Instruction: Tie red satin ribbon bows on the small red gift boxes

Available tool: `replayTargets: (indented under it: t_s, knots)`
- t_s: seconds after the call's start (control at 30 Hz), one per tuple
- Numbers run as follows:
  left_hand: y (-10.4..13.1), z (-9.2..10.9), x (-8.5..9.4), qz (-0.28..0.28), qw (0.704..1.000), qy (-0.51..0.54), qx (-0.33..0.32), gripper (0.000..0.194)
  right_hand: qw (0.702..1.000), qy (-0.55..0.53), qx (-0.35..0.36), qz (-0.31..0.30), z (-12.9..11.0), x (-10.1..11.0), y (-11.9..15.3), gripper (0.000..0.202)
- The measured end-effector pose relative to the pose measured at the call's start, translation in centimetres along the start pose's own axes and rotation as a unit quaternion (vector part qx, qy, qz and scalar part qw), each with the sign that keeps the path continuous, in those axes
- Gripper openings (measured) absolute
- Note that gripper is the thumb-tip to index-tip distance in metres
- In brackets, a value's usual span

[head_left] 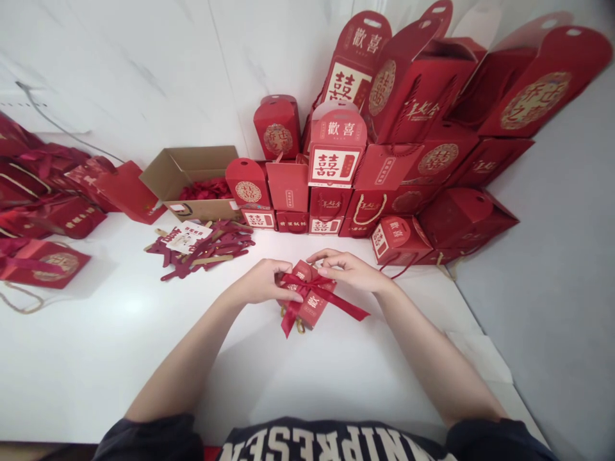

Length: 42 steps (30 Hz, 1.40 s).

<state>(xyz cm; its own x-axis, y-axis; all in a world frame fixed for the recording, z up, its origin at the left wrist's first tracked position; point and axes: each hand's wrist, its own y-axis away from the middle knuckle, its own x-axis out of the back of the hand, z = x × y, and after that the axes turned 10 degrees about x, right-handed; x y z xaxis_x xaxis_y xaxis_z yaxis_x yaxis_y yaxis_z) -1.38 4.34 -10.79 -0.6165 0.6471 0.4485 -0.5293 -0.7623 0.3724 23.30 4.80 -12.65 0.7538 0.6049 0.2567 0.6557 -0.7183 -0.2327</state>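
A small red gift box [312,312] with white characters sits in front of me on the white table, with golden cord showing at its lower edge. Across its top lies a red ribbon [343,304], crossed near the middle, one tail reaching right and another pointing down. My left hand [266,282] grips the box's left side, its thumb resting over the ribbon. At the upper right of the box, my right hand [348,270] has its fingers bent against the box top and ribbon; whatever lies between the fingertips is too small to make out.
Red gift boxes [394,160] are stacked along the back and right wall. An open cardboard box [192,160] holds red material, with a pile of dark red ribbon strips [211,246] before it. More red boxes [52,262] stand at the left.
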Motion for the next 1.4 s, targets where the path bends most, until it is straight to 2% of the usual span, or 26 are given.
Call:
replayTargets:
  t_s: [0.13, 0.4, 0.5, 0.67, 0.77, 1.07, 1.17, 1.23, 1.3, 1.33, 1.4]
  knots:
    - [0.0, 0.0, 0.1, 0.01, 0.999, -0.038, -0.001, 0.043, 1.0, -0.012, -0.025, -0.006, 0.6, 0.0, 0.0, 0.034]
    - [0.0, 0.0, 0.1, 0.025, 0.997, -0.074, -0.015, 0.043, 1.0, -0.007, -0.024, 0.0, 0.7, -0.3, -0.1, 0.027]
    - [0.0, 0.0, 0.1, 0.017, 0.999, -0.048, -0.011, 0.042, 1.0, -0.002, -0.022, 0.003, 0.7, -0.3, -0.1, 0.028]
    - [-0.2, -0.4, 0.4, -0.03, 0.998, 0.056, -0.014, 0.035, 1.0, 0.003, -0.023, 0.003, 0.5, -0.2, 0.1, 0.034]
    - [-0.7, -1.2, 0.6, -0.037, 0.994, 0.098, -0.016, 0.041, 1.0, 0.001, -0.023, -0.003, 0.3, -0.1, 0.2, 0.035]
    - [-1.5, -2.7, 0.6, -0.052, 0.988, 0.141, -0.019, 0.043, 1.0, 0.008, -0.02, -0.019, 0.5, 0.1, 0.2, 0.037]
    - [-1.4, -2.7, 0.6, -0.048, 0.988, 0.142, -0.023, 0.043, 1.0, 0.015, -0.018, -0.008, -0.1, 0.4, 0.4, 0.029]
    - [-1.3, -2.5, 0.5, -0.048, 0.989, 0.138, -0.028, 0.044, 0.997, 0.059, -0.027, 0.035, -1.1, 0.8, 0.6, 0.025]
    - [-1.2, -2.2, 0.5, -0.045, 0.99, 0.131, -0.033, 0.045, 0.986, 0.146, -0.036, 0.076, -2.5, 1.1, 1.0, 0.028]
    - [-1.1, -2.0, 0.4, -0.042, 0.99, 0.127, -0.034, 0.046, 0.977, 0.194, -0.038, 0.078, -3.3, 1.1, 1.2, 0.03]
    - [-1.1, -1.8, 0.3, -0.029, 0.992, 0.121, -0.033, 0.047, 0.966, 0.253, -0.046, 0.044, -4.7, 0.9, 1.6, 0.036]
